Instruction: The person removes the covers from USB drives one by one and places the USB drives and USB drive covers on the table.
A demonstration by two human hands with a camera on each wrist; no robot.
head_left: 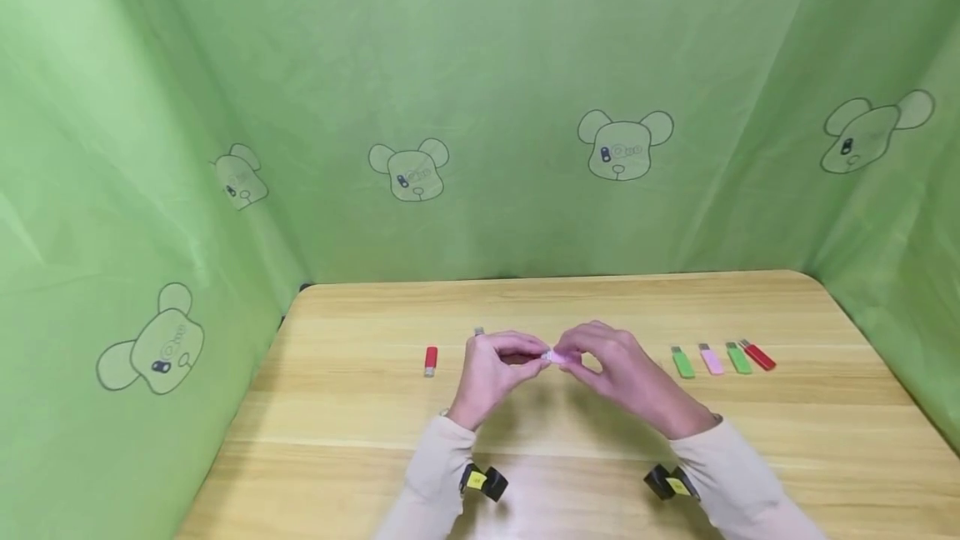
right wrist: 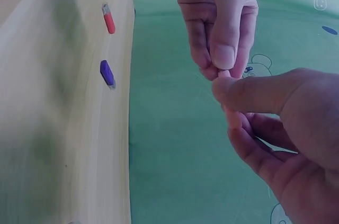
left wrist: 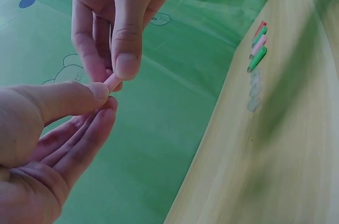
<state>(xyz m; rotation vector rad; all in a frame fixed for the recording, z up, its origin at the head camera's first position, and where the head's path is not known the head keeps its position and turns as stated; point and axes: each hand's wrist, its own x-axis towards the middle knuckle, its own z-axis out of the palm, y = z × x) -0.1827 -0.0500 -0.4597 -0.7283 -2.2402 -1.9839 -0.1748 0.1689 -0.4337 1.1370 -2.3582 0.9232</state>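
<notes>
A small pink USB flash drive (head_left: 558, 357) is held level between both hands above the table. My left hand (head_left: 491, 369) pinches its pale connector end with thumb and fingers. My right hand (head_left: 611, 365) grips the pink body, thumb (right wrist: 249, 94) on the near side. The fingertips of both hands almost meet and cover much of the drive, so whether a cap sits on its end cannot be told. In the left wrist view, my right hand (left wrist: 124, 23) comes in from above, opposite my left thumb (left wrist: 69, 97).
Right of the hands lie green drives (head_left: 682, 362), a pink one (head_left: 711, 359) and a red one (head_left: 759, 356), with small clear pieces (left wrist: 255, 90) beside them. On the left are a red drive (head_left: 431, 361) and two purple drives (right wrist: 107, 73). Green curtains (head_left: 510, 107) enclose the table (head_left: 360, 440).
</notes>
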